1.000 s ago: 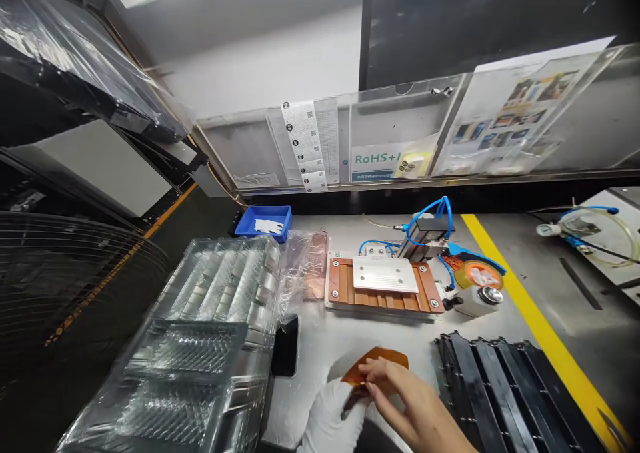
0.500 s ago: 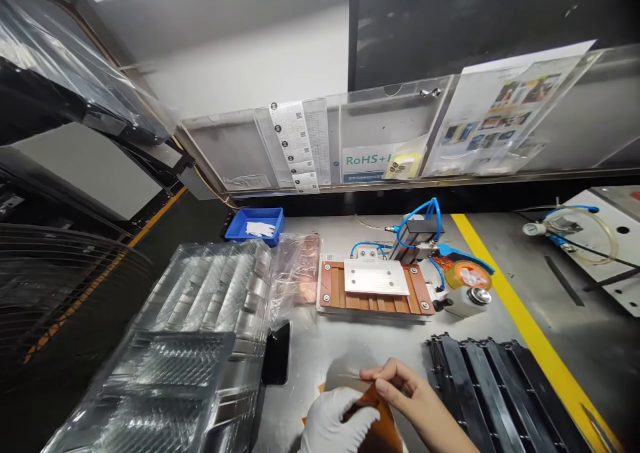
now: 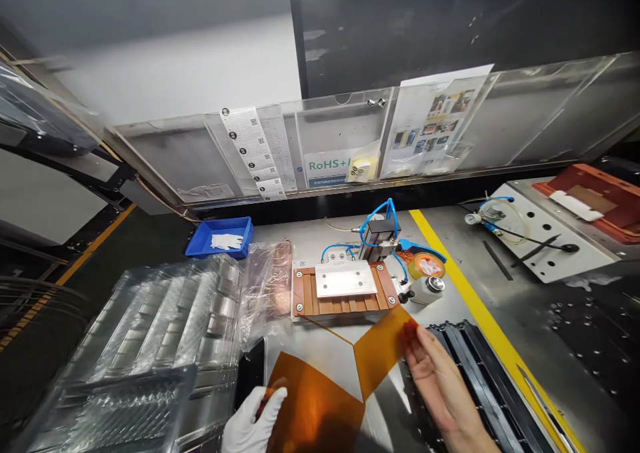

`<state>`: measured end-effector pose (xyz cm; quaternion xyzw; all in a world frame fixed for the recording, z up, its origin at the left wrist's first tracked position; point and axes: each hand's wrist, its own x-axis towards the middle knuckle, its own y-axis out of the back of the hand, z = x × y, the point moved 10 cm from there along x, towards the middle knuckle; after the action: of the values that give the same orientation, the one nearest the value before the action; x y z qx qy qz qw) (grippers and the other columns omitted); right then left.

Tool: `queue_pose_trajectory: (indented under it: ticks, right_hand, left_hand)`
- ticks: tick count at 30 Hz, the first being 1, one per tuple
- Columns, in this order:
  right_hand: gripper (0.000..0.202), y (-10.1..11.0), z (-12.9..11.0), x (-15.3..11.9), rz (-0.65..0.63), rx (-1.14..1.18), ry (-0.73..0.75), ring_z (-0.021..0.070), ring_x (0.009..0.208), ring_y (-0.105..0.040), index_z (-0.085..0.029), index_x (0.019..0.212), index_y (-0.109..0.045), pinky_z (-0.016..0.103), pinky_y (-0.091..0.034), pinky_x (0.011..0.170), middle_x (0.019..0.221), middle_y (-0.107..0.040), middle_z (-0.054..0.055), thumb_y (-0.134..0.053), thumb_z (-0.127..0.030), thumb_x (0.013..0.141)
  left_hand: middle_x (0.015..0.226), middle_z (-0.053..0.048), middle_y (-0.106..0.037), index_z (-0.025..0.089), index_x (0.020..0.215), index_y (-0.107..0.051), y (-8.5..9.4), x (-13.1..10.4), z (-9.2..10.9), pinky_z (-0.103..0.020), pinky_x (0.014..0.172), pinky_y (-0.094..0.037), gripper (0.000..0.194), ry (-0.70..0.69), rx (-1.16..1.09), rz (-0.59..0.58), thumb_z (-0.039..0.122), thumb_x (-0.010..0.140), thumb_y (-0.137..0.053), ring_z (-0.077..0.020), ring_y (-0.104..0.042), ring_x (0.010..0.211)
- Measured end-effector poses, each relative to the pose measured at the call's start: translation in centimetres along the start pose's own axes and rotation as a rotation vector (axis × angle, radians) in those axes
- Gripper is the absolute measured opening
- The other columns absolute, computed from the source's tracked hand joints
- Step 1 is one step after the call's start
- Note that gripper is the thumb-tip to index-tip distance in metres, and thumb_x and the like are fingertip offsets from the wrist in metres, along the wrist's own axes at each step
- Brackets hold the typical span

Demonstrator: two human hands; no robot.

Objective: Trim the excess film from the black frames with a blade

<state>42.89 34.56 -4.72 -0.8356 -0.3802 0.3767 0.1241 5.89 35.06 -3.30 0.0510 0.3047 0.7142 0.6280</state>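
Observation:
My left hand (image 3: 255,418), in a white glove, pinches the edge of a translucent amber film sheet (image 3: 320,406) low in the view. My bare right hand (image 3: 437,376) grips the outer edge of a smaller amber film panel (image 3: 377,353), its fingertips showing through the film. The two amber pieces meet near one lower corner. Whether they are one folded sheet or two, I cannot tell. A thin amber edge runs from that panel up toward the press fixture (image 3: 345,286), which has a white plate over a brown slotted base.
Clear plastic trays (image 3: 165,326) are stacked at left, beside a dark phone (image 3: 251,368) and plastic bag (image 3: 265,293). A blue bin (image 3: 220,236) holds white gloves. Right are a black ribbed tray (image 3: 480,380), orange tape roll (image 3: 427,266), white bottle (image 3: 430,290) and pneumatic box (image 3: 545,240).
My hands have moved apart, left hand to the left and right hand to the right and upward. The amber film, bunched between them before, is now spread open. The camera view has shifted right.

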Motion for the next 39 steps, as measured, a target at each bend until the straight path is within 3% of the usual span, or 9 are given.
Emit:
queue_pose_trajectory:
  ticks: [6, 8, 13, 16, 20, 25, 29, 32, 39]
  right_hand:
    - [0.041, 1.5, -3.7, 1.9, 0.07, -0.054, 0.14, 0.0106, 0.078, -0.073, -0.028, 0.083, -0.063, 0.018, -0.059, 0.073, 0.084, -0.077, -0.009, -0.089, -0.05, 0.059]
    - [0.044, 0.8, -4.3, 2.4, 0.037, -0.141, 0.143, 0.0104, 0.076, -0.073, -0.029, 0.086, -0.061, 0.018, -0.059, 0.071, 0.083, -0.077, -0.01, -0.086, -0.055, 0.06]
    - [0.044, -4.2, -0.7, 2.8, -0.302, -0.531, -0.092, 0.0172, 0.063, -0.072, -0.019, 0.072, -0.065, 0.026, -0.057, 0.061, 0.067, -0.075, 0.001, -0.088, -0.054, 0.058]
    - [0.046, -7.3, 2.7, 1.7, -0.519, -0.714, -0.222, 0.0182, 0.055, -0.07, -0.018, 0.067, -0.061, 0.026, -0.052, 0.052, 0.062, -0.072, 0.003, -0.085, -0.057, 0.059]
    - [0.045, -9.5, 5.4, 0.7, -0.675, -0.861, -0.287, 0.0155, 0.057, -0.069, -0.021, 0.072, -0.055, 0.024, -0.05, 0.054, 0.065, -0.07, -0.001, -0.079, -0.059, 0.066]
    - [0.04, -8.4, 6.3, 1.3, -0.757, -1.0, -0.341, 0.0122, 0.05, -0.065, -0.022, 0.084, -0.055, 0.02, -0.041, 0.045, 0.066, -0.066, -0.005, -0.075, -0.055, 0.072]
    - [0.048, -5.7, 5.5, 2.6, -0.837, -1.038, -0.422, 0.0163, 0.059, -0.067, -0.022, 0.09, -0.058, 0.026, -0.051, 0.058, 0.068, -0.069, -0.001, -0.076, -0.06, 0.068]
    - [0.05, -3.9, 4.0, 4.5, -0.786, -0.985, -0.421, 0.0204, 0.072, -0.07, -0.023, 0.087, -0.057, 0.03, -0.053, 0.068, 0.076, -0.073, 0.003, -0.068, -0.07, 0.071]
    - [0.05, -1.5, 1.3, 8.7, -0.3, -0.751, -0.349, 0.0184, 0.069, -0.067, -0.024, 0.079, -0.06, 0.026, -0.049, 0.063, 0.073, -0.068, 0.0, -0.074, -0.069, 0.064]
  left_hand:
    - [0.078, 0.002, -0.07, 0.023, 0.08, -0.062, -3.5, 3.2, -2.5, -0.022, 0.072, -0.049, 0.042, -0.023, 0.355, -0.231, 0.058, 0.09, -0.042, -0.0155, -0.065, 0.076]
    - [0.089, -0.002, -0.074, 0.023, 0.089, -0.067, -4.1, 4.5, -3.2, -0.029, 0.08, -0.05, 0.032, -0.024, 0.431, -0.269, 0.048, 0.087, -0.048, -0.0201, -0.067, 0.084]
    - [0.132, -0.009, -0.064, 0.023, 0.125, -0.064, -6.2, 5.5, 1.6, -0.042, 0.11, -0.035, 0.049, -0.166, 0.406, -0.329, 0.03, 0.077, -0.058, -0.0286, -0.054, 0.121]
    - [0.109, -0.005, -0.074, 0.024, 0.109, -0.073, -9.2, 4.4, 6.8, -0.032, 0.093, -0.049, 0.036, -0.207, 0.237, -0.455, 0.039, 0.085, -0.052, -0.0216, -0.065, 0.097]
    - [0.08, 0.0, -0.075, 0.021, 0.084, -0.077, -12.8, 3.6, 11.8, -0.024, 0.07, -0.049, 0.025, -0.191, 0.096, -0.614, 0.038, 0.077, -0.06, -0.0162, -0.065, 0.075]
    - [0.05, 0.005, -0.048, 0.018, 0.05, -0.06, -13.6, 4.3, 13.1, -0.026, 0.052, -0.03, 0.016, -0.175, 0.162, -0.584, 0.027, 0.064, -0.06, -0.0116, -0.043, 0.054]
    - [0.051, 0.004, -0.048, 0.02, 0.051, -0.054, -13.5, 5.3, 12.2, -0.027, 0.054, -0.032, 0.012, -0.129, 0.138, -0.521, 0.027, 0.061, -0.058, -0.0127, -0.044, 0.054]
    - [0.055, 0.003, -0.051, 0.021, 0.059, -0.054, -12.8, 7.2, 11.3, -0.028, 0.054, -0.037, 0.016, -0.029, 0.024, -0.432, 0.036, 0.066, -0.055, -0.0138, -0.05, 0.052]
    - [0.048, 0.008, -0.048, 0.022, 0.073, -0.054, -12.4, 11.1, 10.0, -0.025, 0.048, -0.036, 0.028, 0.088, -0.207, -0.378, 0.05, 0.073, -0.057, -0.0106, -0.044, 0.043]
